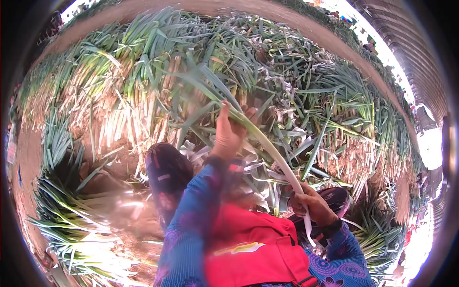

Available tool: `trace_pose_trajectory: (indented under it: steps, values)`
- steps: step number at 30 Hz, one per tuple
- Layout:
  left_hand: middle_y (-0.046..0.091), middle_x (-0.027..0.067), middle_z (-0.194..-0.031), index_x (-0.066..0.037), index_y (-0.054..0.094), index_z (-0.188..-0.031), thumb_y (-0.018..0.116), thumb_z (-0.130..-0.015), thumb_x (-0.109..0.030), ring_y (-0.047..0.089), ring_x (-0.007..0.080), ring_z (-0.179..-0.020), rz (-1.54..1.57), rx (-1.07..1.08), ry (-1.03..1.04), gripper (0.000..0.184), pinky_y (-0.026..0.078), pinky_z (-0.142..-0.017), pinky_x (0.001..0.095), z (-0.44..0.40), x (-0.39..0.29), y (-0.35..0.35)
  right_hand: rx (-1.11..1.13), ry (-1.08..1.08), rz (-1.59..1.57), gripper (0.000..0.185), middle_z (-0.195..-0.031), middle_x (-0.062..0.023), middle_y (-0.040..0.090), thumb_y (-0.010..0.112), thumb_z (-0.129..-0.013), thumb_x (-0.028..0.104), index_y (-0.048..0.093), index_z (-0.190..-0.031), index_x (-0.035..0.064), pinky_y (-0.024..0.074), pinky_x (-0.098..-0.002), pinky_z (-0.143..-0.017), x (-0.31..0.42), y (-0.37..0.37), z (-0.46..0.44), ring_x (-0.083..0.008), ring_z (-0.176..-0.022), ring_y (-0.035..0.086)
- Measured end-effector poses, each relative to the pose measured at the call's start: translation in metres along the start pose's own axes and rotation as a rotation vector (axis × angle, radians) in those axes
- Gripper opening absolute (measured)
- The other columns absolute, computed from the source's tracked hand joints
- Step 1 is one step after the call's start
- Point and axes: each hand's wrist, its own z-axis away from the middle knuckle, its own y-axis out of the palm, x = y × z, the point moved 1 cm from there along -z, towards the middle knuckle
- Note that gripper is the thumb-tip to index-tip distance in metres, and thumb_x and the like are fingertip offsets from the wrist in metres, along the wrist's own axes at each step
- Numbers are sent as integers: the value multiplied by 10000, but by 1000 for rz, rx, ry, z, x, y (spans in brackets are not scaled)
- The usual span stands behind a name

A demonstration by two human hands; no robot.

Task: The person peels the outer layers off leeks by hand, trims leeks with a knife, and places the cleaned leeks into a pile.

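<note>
A long leek slants across the middle of the view, its green leaves up and left, its white root end down by my right knee. Around the lower white shaft my right hand is closed. Higher up, my left hand is at the base of the leaves, with the leek passing between thumb and fingers; those fingers are slightly blurred. Loose pale leaf scraps lie on the ground below, between my knees.
Piled leeks spread in a wide bank ahead, with more at the right. Beside me on the left lies another heap of leeks. Brown soil shows between them. A dirt path runs behind the bank; a ribbed roof arches at right.
</note>
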Motion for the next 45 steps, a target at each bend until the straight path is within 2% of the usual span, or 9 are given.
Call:
trace_pose_trajectory:
  steps: [2,12,20,28,33,35,38,43,45]
  values:
    - [569,124,-1040,-57,498,-1163,638,-832,-586,580,335,-1016,-12,-5,48,640,455,-960,554,-2,-12,1,17,27,-58,390,-644,19,389,599,-891,208,468,-1192,-3,288,-217,-440,-5,-7,19,-61,-496,350]
    - [585,100,-1043,-58,550,-1150,647,-807,-616,572,328,-1009,50,128,42,663,433,-949,515,7,-17,18,89,67,-272,391,-616,-3,363,626,-896,226,485,-1189,8,268,-255,-420,-37,-37,78,-91,-459,322]
    - [611,39,-824,-106,586,-960,692,-865,-336,621,216,-733,-74,-33,309,271,528,-691,399,30,-105,29,-9,155,-76,385,-652,-27,471,634,-843,209,563,-1131,-37,324,-254,-460,-30,-63,94,-98,-520,406]
    - [573,42,-780,-96,524,-952,575,-940,-294,583,208,-671,-160,-124,782,205,522,-656,407,171,-277,37,90,73,389,281,-727,-121,592,568,-843,157,567,-1064,-16,482,-296,-531,0,-74,32,-192,-596,584]
    - [602,129,-933,-42,471,-1150,565,-947,-304,622,274,-851,-475,-136,1142,344,535,-781,459,300,-381,40,225,39,608,427,-749,-112,617,601,-774,198,576,-1105,-70,459,-277,-554,29,40,-34,-174,-619,581]
    - [582,93,-772,-135,528,-938,632,-922,-366,587,265,-692,-435,-218,1216,254,531,-648,461,355,-434,54,360,53,655,463,-731,-87,605,619,-790,240,578,-1133,-67,427,-255,-534,32,97,-60,-147,-601,558]
    - [586,124,-979,-102,531,-1075,656,-876,-477,607,288,-897,-830,24,1235,443,539,-813,470,455,-516,45,567,74,585,464,-721,-48,568,619,-849,293,572,-1164,-44,357,-219,-483,26,208,-78,-105,-555,500]
    - [388,176,-1290,-35,306,-1419,477,-990,-390,522,292,-1107,-886,-793,1487,582,503,-932,515,563,-518,8,1144,133,630,449,-857,-69,606,495,-976,315,498,-1293,-4,434,-216,-576,-10,395,-97,-111,-669,568]
    - [370,176,-1294,-23,336,-1393,450,-999,-379,542,293,-1052,-558,-1080,1548,543,525,-900,494,592,-509,-64,1015,-382,661,460,-1099,-112,617,485,-991,316,463,-1343,20,477,-275,-830,-49,449,-108,-156,-971,613]
